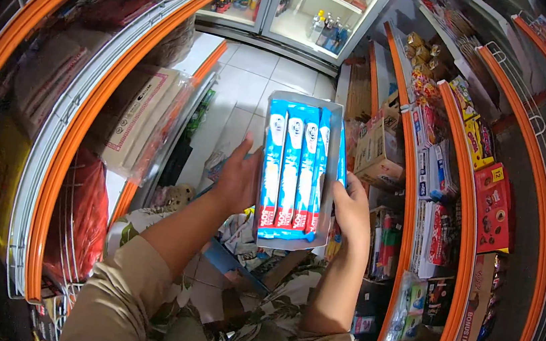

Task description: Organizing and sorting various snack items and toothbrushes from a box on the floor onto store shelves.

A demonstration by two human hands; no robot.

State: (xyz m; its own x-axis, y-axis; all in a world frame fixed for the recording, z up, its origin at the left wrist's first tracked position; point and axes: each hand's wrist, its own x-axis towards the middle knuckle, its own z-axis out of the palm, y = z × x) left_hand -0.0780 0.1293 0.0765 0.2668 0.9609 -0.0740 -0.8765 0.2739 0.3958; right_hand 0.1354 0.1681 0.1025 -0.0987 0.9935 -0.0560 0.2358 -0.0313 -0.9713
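An open cardboard box (328, 192) is held up in front of me, its open side towards me. Several slim blue-and-white snack packets (298, 168) with red ends stand in a row inside it. A narrow gap shows between the packets and the box's right wall. My left hand (239, 179) supports the box from its left side, with the thumb pointing up along it. On the opposite side, my right hand (353, 205) grips the box, its thumb near the right edge. A blue strip is visible beside the right fingers; whether it is the box's outer face I cannot tell.
Orange-edged shelves (126, 83) with cartons and a red plastic bag (80, 219) line the left. Shelves on the right hold a red box (493, 208) and other packaged goods. A glass-doored drinks fridge (315, 19) stands ahead, beyond the tiled floor (252, 60). Wrapped goods (245, 240) lie below the box.
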